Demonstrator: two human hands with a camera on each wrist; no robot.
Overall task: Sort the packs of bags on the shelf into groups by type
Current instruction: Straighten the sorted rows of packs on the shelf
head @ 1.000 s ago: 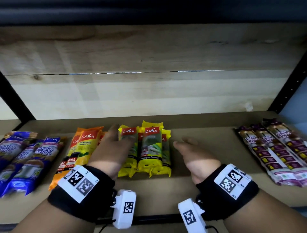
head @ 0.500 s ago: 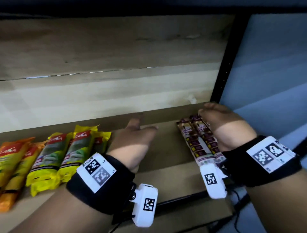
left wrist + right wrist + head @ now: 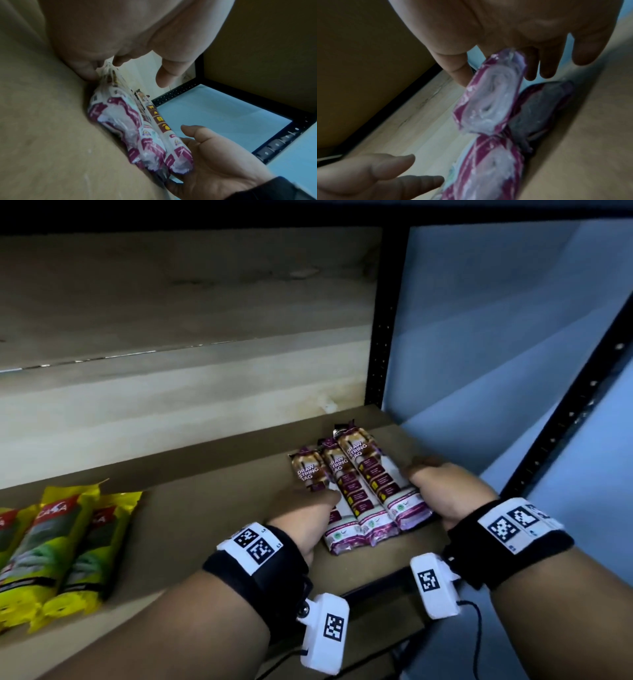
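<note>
Three purple-and-white draw string bag packs (image 3: pixel 363 491) lie side by side near the right end of the shelf board (image 3: pixel 205 525). My left hand (image 3: pixel 318 498) presses its straight fingers against the left side of the group. My right hand (image 3: pixel 421 470) lies flat along the right side of the group. The left wrist view shows my left hand (image 3: pixel 126 75) touching the packs (image 3: pixel 130 128), with my right hand (image 3: pixel 205 155) cupped against their far side. In the right wrist view the rolled ends of the packs (image 3: pixel 489 97) sit between my right hand (image 3: pixel 498 67) and my left fingers (image 3: pixel 385 175).
Yellow packs (image 3: pixel 61 549) lie in a group at the far left of the shelf. A black upright post (image 3: pixel 376 337) stands behind the purple packs, and another post (image 3: pixel 565 422) runs down the right side. A pale blue wall (image 3: pixel 496 320) lies beyond the shelf's right end.
The view has swung right, away from the yellow packs. Both hands moved across to the purple packs: the right came down their right side and the left reached their left side.
</note>
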